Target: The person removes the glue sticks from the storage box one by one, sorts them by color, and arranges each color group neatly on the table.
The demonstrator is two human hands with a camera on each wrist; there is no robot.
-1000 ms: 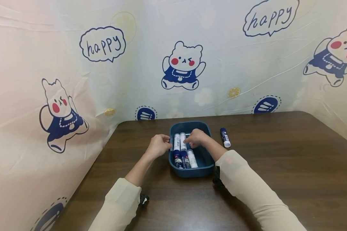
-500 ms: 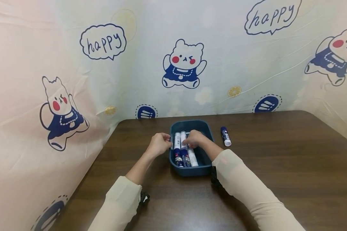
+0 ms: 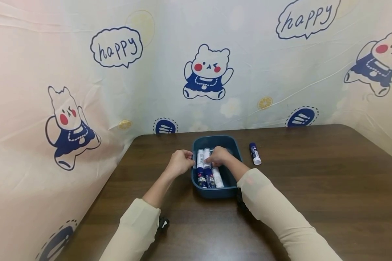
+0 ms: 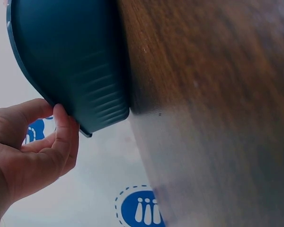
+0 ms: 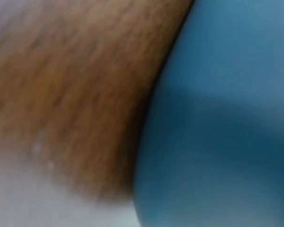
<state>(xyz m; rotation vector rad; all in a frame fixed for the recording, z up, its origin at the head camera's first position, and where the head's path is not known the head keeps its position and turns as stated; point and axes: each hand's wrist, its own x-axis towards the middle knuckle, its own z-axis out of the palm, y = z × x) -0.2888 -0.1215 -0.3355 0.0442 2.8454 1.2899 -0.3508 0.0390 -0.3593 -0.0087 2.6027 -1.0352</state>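
Observation:
Inside a dark blue plastic basket [image 3: 215, 193] lie several glue sticks, white and navy, in rows along its left side; one white glue stick [image 3: 217, 177] lies nearest the right hand. My left hand [image 3: 179, 162] pinches the basket's left rim between thumb and fingers, which the left wrist view shows up close. My right hand [image 3: 219, 156] reaches down into the basket, index finger on or over a white glue stick [image 3: 207, 156] in the middle row. Its other fingers are bent and partly hidden, and I cannot tell whether they hold a stick.
A single glue stick [image 3: 255, 153] with a navy cap lies on the brown wooden table [image 3: 313, 174], right of the basket. Behind the table hangs a pale printed cloth [image 3: 170, 72]. In the right wrist view the basket wall [image 5: 217, 123] fills the right half, blurred.
The right forearm has shifted slightly to the left, with its hand still inside the basket. The left hand stays at the rim. The view has tilted slightly.

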